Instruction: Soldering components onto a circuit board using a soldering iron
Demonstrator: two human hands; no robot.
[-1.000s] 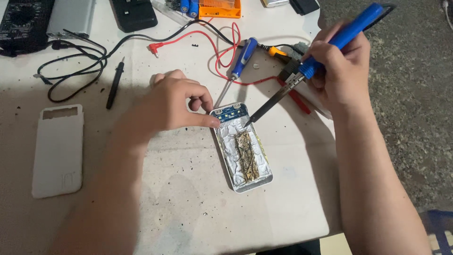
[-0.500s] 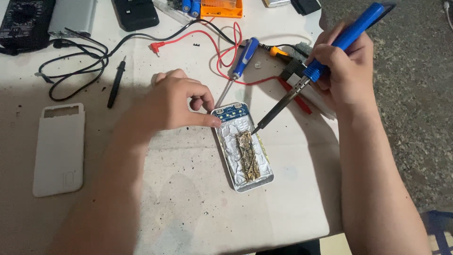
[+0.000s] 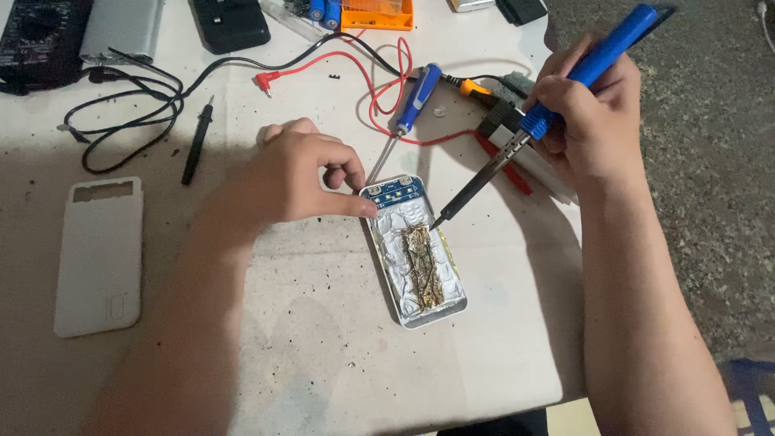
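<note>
Opened power bank (image 3: pixel 416 250): lies mid-desk (image 3: pixel 323 355), blue board at its top end.
Left hand (image 3: pixel 295 182): fingertip pressing the case's top-left corner; keep it pinned.
Right hand (image 3: pixel 593 113): wrapped round soldering iron (image 3: pixel 557 105), tip at the case's right edge; touch lightly, steadily.
Screwdriver (image 3: pixel 408 113): just behind.

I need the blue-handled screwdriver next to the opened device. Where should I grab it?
Grip the blue-handled screwdriver by its thick handle, coming from above. It lies flat on the table, shaft towards the opened device; red lead loops close on its left.
</note>
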